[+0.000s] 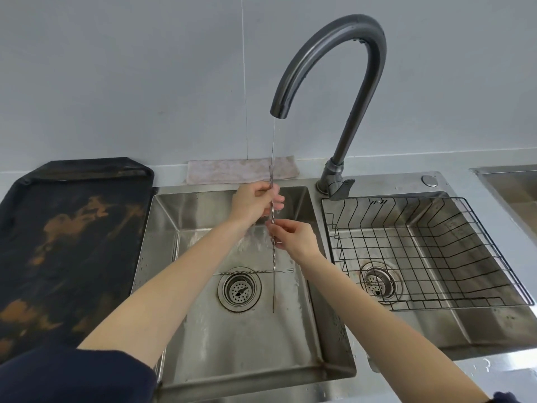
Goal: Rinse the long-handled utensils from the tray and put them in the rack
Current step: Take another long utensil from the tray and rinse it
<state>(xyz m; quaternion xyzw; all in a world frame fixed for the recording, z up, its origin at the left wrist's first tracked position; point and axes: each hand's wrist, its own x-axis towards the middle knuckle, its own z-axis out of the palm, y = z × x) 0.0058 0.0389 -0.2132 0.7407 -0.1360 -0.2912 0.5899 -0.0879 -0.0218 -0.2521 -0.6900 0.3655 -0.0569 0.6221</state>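
A long thin twisted metal skewer stands upright over the left sink basin, under a thin stream of water from the dark curved tap. My left hand grips its upper part. Just below, my right hand pinches its middle. A second long utensil lies flat on the basin floor above the drain. The dark stained tray sits on the counter at the left and shows no utensils. The black wire rack rests in the right basin and holds nothing.
A pink cloth lies against the wall behind the left basin. The tap's lever stands between the basins. Another steel basin edge shows at the far right. Water drops lie on the counter at the front right.
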